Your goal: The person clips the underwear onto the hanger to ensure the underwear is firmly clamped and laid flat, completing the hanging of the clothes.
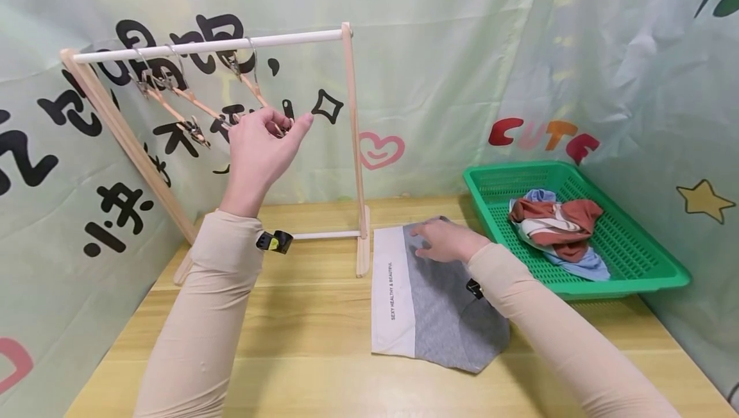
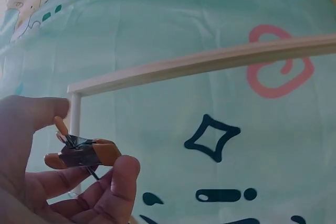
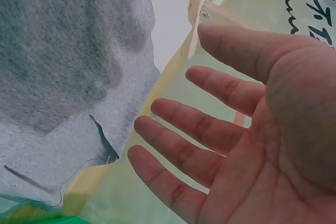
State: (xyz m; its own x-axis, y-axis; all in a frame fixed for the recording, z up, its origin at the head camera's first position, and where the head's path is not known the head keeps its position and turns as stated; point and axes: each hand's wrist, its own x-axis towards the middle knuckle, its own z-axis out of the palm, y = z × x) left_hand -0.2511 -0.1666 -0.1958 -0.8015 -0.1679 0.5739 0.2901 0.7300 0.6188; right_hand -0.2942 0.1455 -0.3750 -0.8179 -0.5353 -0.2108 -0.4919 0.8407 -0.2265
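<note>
My left hand (image 1: pixel 260 152) is raised at the lower end of a clip hanger (image 1: pixel 252 90) that hangs by its metal hook from the rack's top bar. In the left wrist view its thumb and fingers pinch the hanger's dark metal clip (image 2: pixel 81 155), which has orange tips. A grey garment (image 1: pixel 444 322) with a printed white band lies on the table; its exact kind is unclear. Over its far part is my right hand (image 1: pixel 447 242). The right wrist view shows those fingers (image 3: pixel 181 150) spread, holding nothing, with the grey cloth beyond them.
Two more clip hangers (image 1: pixel 167 105) hang left on the wooden rack (image 1: pixel 349 129), which has a white top bar (image 1: pixel 300 38). A green basket (image 1: pixel 629 229) at the right holds crumpled rust-red and blue cloth (image 1: pixel 568 229). Printed curtains (image 1: pixel 439 72) stand behind the wooden table (image 1: pixel 323 341).
</note>
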